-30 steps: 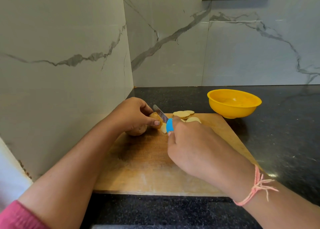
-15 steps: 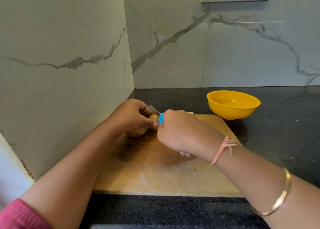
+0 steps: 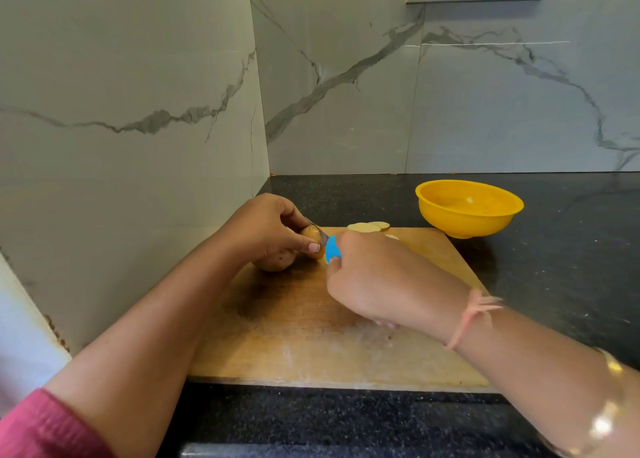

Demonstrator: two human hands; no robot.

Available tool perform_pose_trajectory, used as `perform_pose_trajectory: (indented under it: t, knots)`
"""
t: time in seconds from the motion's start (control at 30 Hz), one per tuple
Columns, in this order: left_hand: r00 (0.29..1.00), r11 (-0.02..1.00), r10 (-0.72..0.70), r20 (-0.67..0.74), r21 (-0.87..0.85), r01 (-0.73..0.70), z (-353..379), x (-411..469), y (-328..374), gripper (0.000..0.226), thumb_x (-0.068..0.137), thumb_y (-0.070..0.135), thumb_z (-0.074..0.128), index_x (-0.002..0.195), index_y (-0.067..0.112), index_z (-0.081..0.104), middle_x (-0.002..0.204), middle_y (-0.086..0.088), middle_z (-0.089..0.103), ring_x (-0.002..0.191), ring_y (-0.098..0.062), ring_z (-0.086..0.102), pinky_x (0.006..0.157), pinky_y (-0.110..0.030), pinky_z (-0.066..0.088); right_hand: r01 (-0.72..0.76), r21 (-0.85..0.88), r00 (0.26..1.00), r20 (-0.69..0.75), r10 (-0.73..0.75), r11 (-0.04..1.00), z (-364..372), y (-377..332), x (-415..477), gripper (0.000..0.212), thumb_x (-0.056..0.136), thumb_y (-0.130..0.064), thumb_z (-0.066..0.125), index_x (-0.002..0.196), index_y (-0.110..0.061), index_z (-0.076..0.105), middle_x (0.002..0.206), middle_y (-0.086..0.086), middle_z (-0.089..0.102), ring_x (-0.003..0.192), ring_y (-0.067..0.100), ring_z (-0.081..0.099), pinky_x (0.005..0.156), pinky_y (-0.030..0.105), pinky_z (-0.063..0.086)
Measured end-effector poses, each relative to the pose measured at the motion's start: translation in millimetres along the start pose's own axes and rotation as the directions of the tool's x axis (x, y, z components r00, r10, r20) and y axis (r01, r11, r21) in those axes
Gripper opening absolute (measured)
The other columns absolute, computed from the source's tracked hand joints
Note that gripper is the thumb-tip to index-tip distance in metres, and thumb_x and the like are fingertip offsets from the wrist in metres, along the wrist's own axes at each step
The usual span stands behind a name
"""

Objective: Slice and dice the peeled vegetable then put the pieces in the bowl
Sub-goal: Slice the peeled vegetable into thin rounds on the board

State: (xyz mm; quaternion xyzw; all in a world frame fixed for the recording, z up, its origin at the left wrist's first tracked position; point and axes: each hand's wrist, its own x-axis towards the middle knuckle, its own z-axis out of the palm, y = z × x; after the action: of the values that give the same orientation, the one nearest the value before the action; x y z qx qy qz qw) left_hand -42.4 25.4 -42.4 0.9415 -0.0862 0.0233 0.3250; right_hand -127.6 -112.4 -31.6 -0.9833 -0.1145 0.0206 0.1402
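Worn wooden board (image 3: 311, 336), left hand (image 3: 266, 229) gripping rounded potato (image 3: 277, 260), right hand (image 3: 374, 277) clasping blue-handled knife (image 3: 332, 249), glossy round yellow bowl (image 3: 467, 222)

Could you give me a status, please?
Left hand grips brown potato on wooden board. Right hand holds blue-handled knife at it. Pale slices cut; yellow plastic bowl empty. Nothing blocking.

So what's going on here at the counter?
A person is slicing a potato on a wooden cutting board. The left hand holds it down while the right hand grips a blue-handled knife, blade at the potato's end. A few slices lie at the board's far edge. The yellow bowl beside it looks empty.
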Motion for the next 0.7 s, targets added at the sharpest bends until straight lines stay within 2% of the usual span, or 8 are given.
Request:
perform_pose_trajectory:
  t: [0.1, 0.2, 0.33, 0.4, 0.53, 0.63, 0.7]
  knots:
    - [1.0, 1.0, 0.005, -0.006, 0.006, -0.005, 0, -1, 1, 0.03, 0.076, 0.02, 0.077, 0.105, 0.015, 0.069, 0.098, 0.003, 0.065, 0.083, -0.009, 0.056, 0.062, -0.016, 0.043, -0.003, 0.0, 1.0, -0.028, 0.003, 1.0, 2, -2, 9, 0.005, 0.097, -0.025, 0.041, 0.095, -0.022, 0.04, 0.063, -0.003, 0.045, 0.049, 0.008, 0.044, 0.044, 0.017, 0.038]
    - [1.0, 1.0, 0.009, -0.013, 0.007, -0.009, 1, -1, 1, 0.031, 0.078, 0.019, 0.076, 0.108, 0.014, 0.069, 0.103, 0.001, 0.066, 0.085, -0.01, 0.056, 0.062, -0.015, 0.043, -0.001, 0.009, 1.0, -0.03, 0.001, 1.0, 0, 0, 12, 0.012, 0.098, -0.026, 0.04, 0.09, -0.021, 0.034, 0.062, -0.002, 0.046, 0.048, 0.007, 0.044, 0.042, 0.019, 0.038]
    - [1.0, 1.0, 0.006, -0.014, 0.003, -0.006, 3, -3, 3, 0.032, 0.078, 0.019, 0.076, 0.109, 0.014, 0.068, 0.104, 0.0, 0.066, 0.082, -0.01, 0.056, 0.06, -0.015, 0.042, -0.001, 0.019, 0.999, -0.04, 0.002, 1.0, 2, 5, 11, 0.005, 0.098, -0.026, 0.04, 0.101, -0.023, 0.041, 0.065, -0.003, 0.046, 0.049, 0.007, 0.045, 0.041, 0.017, 0.036]
    - [1.0, 1.0, -0.002, -0.015, -0.004, 0.002, 4, -3, 4, 0.032, 0.079, 0.019, 0.075, 0.11, 0.014, 0.067, 0.101, 0.002, 0.063, 0.077, -0.009, 0.054, 0.059, -0.016, 0.042, -0.011, 0.017, 0.999, -0.03, 0.011, 1.0, 3, 5, 11, 0.019, 0.097, -0.025, 0.041, 0.114, -0.02, 0.047, 0.066, -0.003, 0.047, 0.05, 0.007, 0.046, 0.042, 0.017, 0.037]
    - [0.999, 0.999, -0.032, -0.023, -0.023, 0.032, 4, -2, 0, 0.03, 0.079, 0.021, 0.075, 0.107, 0.015, 0.066, 0.097, 0.003, 0.062, 0.073, -0.009, 0.054, 0.059, -0.019, 0.045, 0.005, -0.039, 1.0, -0.008, -0.006, 0.999, 4, 9, 4, 0.021, 0.096, -0.024, 0.043, 0.115, -0.019, 0.051, 0.068, -0.003, 0.048, 0.05, 0.007, 0.046, 0.04, 0.017, 0.035]
    - [0.999, 0.999, -0.033, -0.029, -0.016, 0.033, 2, 0, -3, 0.029, 0.079, 0.023, 0.074, 0.106, 0.015, 0.067, 0.097, 0.001, 0.064, 0.075, -0.009, 0.055, 0.061, -0.019, 0.045, 0.011, -0.066, 0.999, 0.043, -0.008, 0.998, 6, 15, -9, 0.033, 0.096, -0.025, 0.042, 0.128, -0.02, 0.047, 0.075, -0.004, 0.048, 0.053, 0.007, 0.049, 0.041, 0.018, 0.037]
    - [0.999, 1.0, -0.029, -0.03, -0.006, 0.029, 1, 0, -4, 0.029, 0.08, 0.024, 0.074, 0.107, 0.015, 0.067, 0.094, 0.003, 0.064, 0.077, -0.008, 0.055, 0.062, -0.02, 0.044, 0.013, -0.07, 0.998, 0.055, -0.009, 0.997, 9, 21, -18, 0.034, 0.096, -0.027, 0.042, 0.129, -0.021, 0.047, 0.079, -0.005, 0.051, 0.057, 0.008, 0.051, 0.042, 0.02, 0.039]
